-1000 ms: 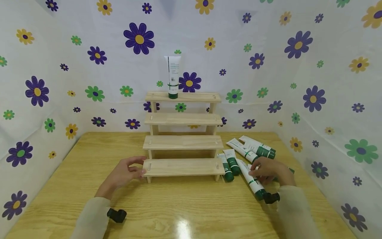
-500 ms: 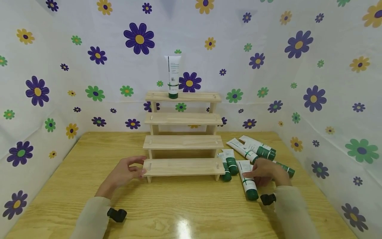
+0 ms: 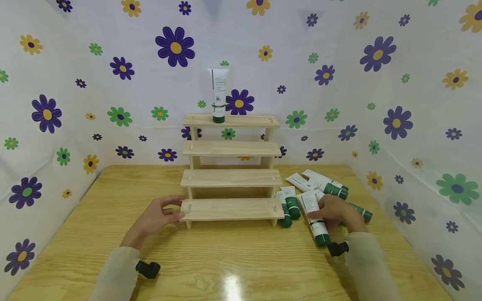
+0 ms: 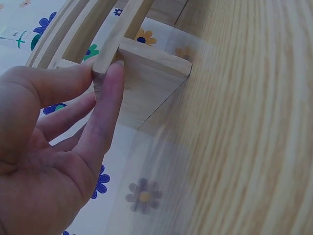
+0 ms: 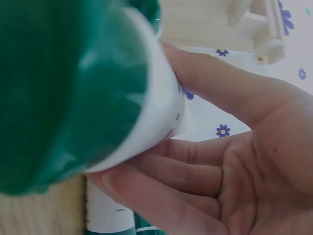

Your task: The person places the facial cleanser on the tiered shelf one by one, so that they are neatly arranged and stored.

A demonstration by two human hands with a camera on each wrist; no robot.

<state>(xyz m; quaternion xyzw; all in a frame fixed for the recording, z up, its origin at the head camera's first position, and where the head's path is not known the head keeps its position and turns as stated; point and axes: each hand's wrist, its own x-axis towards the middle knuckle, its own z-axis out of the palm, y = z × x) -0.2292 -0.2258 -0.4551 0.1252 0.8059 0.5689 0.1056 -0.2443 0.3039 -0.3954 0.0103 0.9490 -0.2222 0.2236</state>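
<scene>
A stepped wooden rack with several shelves stands mid-table. My left hand pinches the left end of its lowest shelf; in the left wrist view the thumb and a finger hold the board's end. My right hand grips a white squeeze tube with a green cap, thumb on its near side and fingers behind. In the right wrist view the tube's green cap fills the left side, close to the camera. Another squeeze tube stands upright, cap down, on the top shelf.
Two tubes lie against the rack's right side. Several more tubes lie heaped behind and beside my right hand. White flowered cloth hangs at the back and both sides of the wooden table.
My right hand has taken hold of a tube from the pile, drawn it slightly left and raised its upper end. The left hand has kept its place on the rack.
</scene>
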